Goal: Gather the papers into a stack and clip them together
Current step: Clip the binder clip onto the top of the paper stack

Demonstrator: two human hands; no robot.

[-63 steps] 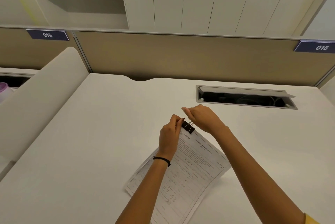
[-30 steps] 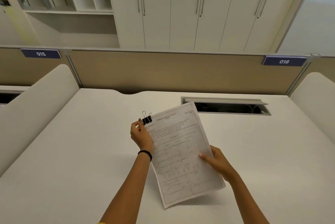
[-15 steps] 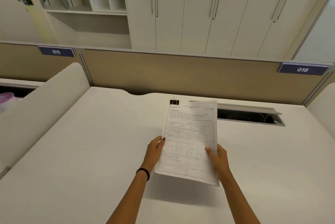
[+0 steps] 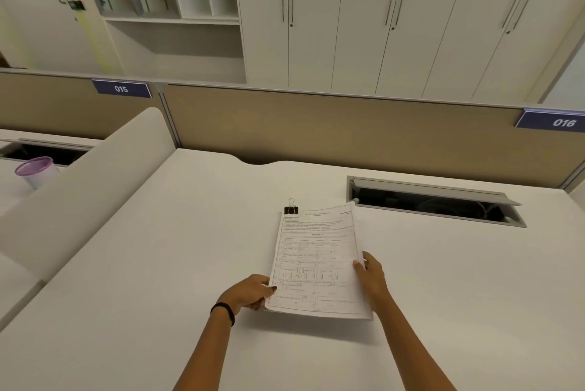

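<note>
Gripping printed rectangular papers point(image 4: 318, 264), black metal binder clip point(image 4: 291, 209) attached.

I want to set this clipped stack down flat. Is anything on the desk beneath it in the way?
Nothing visible. Both the left hand and right hand hold the stack above bare desk; the cable hatch lies further back-right.

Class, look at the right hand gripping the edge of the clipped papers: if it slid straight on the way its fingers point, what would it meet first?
The right hand points toward the left hand, so it would first slide across the clipped papers it holds. Beyond them it probably meets the left hand; depth is unclear.
</note>
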